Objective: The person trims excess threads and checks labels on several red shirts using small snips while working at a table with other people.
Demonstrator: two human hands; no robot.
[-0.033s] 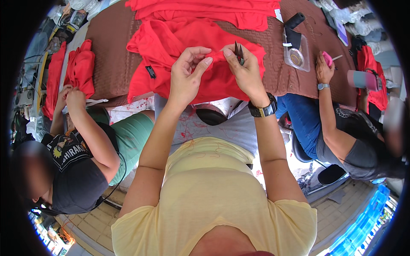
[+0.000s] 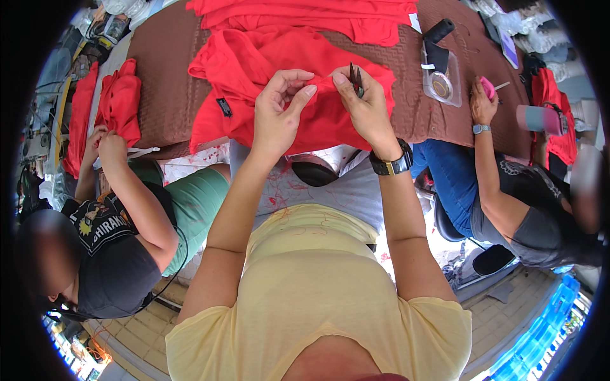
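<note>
A red garment [image 2: 273, 54] with a small black label [image 2: 223, 107] lies rumpled over the near edge of the table. My left hand [image 2: 279, 114] has its fingers curled at a raised fold of this cloth, thumb on the near side. Facing it, my right hand [image 2: 365, 105] pinches the same fold between thumb and forefinger. Dark thread snips [image 2: 357, 77] sit in that right hand, their pointed blades upward and slightly apart; the grip part is hidden by the fingers. Some fingertips are partly lost against the red cloth.
More red cloth [image 2: 311, 16] is piled across the brown table cover [image 2: 165, 82]. On the right stands a clear plastic tray [image 2: 448, 89] with a tape roll and a black cylinder. Co-workers sit on both sides: one handles red cloth [image 2: 121, 95], the other holds a pink object [image 2: 487, 87].
</note>
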